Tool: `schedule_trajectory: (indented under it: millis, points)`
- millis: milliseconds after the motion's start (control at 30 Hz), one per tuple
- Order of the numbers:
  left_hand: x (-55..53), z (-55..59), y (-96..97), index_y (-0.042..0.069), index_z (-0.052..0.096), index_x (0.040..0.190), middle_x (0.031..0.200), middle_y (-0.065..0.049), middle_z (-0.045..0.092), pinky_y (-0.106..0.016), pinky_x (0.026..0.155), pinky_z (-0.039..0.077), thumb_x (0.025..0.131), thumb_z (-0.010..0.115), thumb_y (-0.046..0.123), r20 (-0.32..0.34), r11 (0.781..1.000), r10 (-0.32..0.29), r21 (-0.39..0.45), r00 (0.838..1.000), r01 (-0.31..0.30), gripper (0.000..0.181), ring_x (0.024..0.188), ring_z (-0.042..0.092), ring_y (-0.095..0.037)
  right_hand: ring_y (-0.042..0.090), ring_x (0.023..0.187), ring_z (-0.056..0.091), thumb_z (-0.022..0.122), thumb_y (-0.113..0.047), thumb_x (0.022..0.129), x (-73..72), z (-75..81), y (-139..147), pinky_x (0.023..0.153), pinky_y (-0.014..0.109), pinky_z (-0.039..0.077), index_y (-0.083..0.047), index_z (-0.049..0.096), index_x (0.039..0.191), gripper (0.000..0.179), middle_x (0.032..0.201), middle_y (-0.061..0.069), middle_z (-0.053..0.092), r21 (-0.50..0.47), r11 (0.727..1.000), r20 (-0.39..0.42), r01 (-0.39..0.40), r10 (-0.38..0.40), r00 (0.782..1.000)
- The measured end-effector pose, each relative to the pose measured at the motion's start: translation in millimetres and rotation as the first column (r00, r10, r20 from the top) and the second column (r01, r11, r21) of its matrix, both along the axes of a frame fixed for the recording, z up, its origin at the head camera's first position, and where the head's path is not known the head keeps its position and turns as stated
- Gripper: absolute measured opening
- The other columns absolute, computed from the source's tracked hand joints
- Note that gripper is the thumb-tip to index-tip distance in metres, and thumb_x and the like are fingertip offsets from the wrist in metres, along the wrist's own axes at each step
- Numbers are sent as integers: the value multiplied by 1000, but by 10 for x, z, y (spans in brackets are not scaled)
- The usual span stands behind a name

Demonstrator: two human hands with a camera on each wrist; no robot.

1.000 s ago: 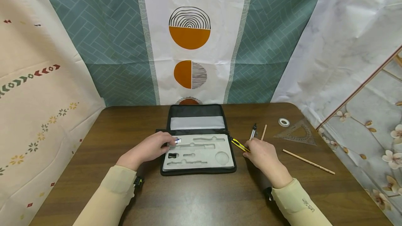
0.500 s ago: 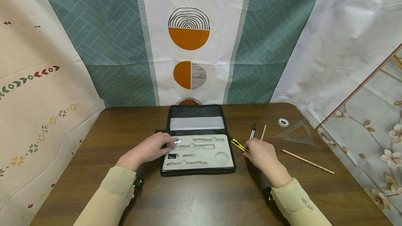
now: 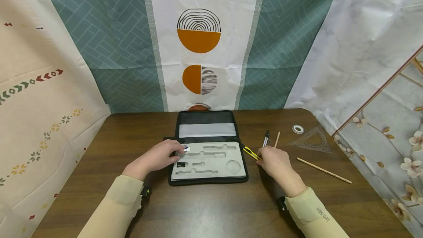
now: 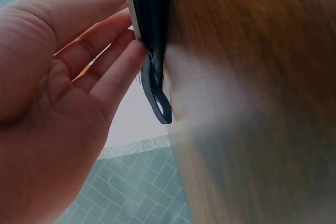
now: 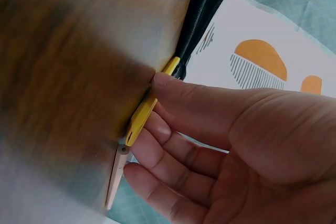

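An open black zip case [image 3: 209,183] with a pale moulded insert [image 3: 218,159] lies mid-table. My left hand [image 3: 162,154] rests its fingertips on the insert's upper left, beside a small white and blue piece [image 3: 187,148]. In the left wrist view, its fingers [image 4: 123,69] reach fairly straight to the case's edge; whether they touch the small piece is hidden. To the right of the case, my right hand [image 3: 275,161] pinches a yellow utility knife [image 3: 252,152] between thumb and fingers, low at the table. The right wrist view shows the knife [image 5: 140,121] along the thumb.
A small black piece [image 3: 181,164] sits in an insert slot. Beyond my right hand lie a black-and-silver compass-like tool [image 3: 266,139] and a short pencil [image 3: 277,139]. Farther right are a white ring [image 3: 298,129], a clear set square [image 3: 310,143] and a long pencil [image 3: 324,170].
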State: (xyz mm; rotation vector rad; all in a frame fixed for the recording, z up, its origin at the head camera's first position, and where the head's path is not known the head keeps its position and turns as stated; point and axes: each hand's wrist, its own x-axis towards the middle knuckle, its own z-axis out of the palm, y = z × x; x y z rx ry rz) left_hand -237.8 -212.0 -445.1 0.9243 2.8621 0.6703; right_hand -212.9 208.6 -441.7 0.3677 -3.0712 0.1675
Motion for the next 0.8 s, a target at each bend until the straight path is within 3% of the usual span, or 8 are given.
schedule_trajectory:
  millis: [800]
  points:
    - [-10, -14, -9, 11, 81, 119, 125, -2, 75, -50, 105, 56, 100, 80, 2, 1, 1000, -5, -19, 1000, 5, 21, 119, 66, -27, 25, 75, 69, 89, -9, 90, 16, 41, -28, 65, 51, 57, -12, 81, 93, 9, 86, 5, 72, 14, 1000, -44, 0, 0, 999]
